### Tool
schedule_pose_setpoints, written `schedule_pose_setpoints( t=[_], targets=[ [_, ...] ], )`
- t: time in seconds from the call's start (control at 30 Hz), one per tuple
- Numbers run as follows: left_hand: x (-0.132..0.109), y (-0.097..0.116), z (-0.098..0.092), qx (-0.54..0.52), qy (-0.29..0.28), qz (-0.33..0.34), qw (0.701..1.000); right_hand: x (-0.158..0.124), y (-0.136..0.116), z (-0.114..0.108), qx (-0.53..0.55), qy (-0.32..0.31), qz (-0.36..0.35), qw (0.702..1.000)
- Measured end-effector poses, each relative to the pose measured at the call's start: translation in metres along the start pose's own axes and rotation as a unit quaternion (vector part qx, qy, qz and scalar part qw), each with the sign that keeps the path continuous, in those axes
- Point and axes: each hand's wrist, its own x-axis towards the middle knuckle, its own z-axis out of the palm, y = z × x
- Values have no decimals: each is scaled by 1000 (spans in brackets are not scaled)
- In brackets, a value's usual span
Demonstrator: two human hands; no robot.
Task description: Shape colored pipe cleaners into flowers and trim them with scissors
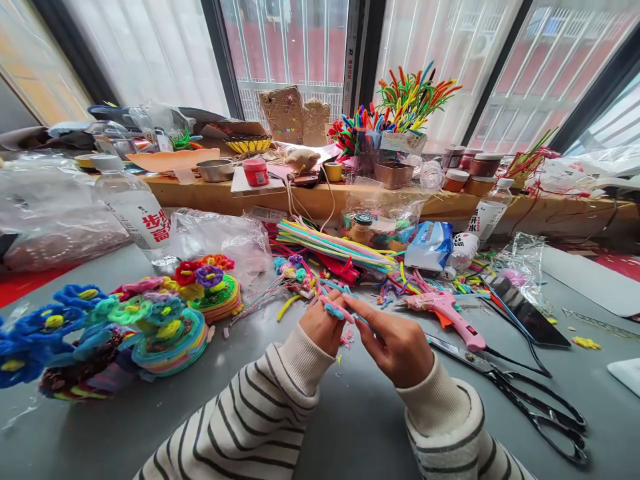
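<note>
My left hand is closed around a small pink and blue piece of bent pipe cleaner above the middle of the table. My right hand meets it from the right, its thumb and index finger pinching a blue pipe cleaner beside the pink part. Where the two pieces join is hidden by the fingers. Below the hands lie a few pink scraps. To the right of my right hand are a pink glue gun and black-handled scissors.
Pipe-cleaner flower pots stand at the left. A bundle of pastel pipe cleaners lies behind my hands, among loose offcuts. Water bottles stand on both sides. A dark phone lies at right, near the glue gun's cord. A wooden ledge runs behind.
</note>
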Motion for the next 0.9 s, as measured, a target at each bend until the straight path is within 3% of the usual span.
schedule_pose_setpoints(
  t=[0.13, 0.3, 0.63, 0.73, 0.9],
  targets=[
    [1, -4, -4, -16, 8, 48, 999, 0, 3, 0, 3, -33, -4, 999],
    [2, -4, -7, -38, -22, 72, 996, 2, 4, -4, 19, -55, 9, 998],
    [-1, -6, 3, 40, 58, 19, 997, 4, -3, 3, 103, -9, 77, 992],
    [-1, -6, 3, 53, 81, 13, 995, 3, -3, 5, 91, -5, 73, 993],
    [0, -3, 0, 44, 58, 26, 997, 4, -1, 2, 81, -28, 20, 996]
  ],
)
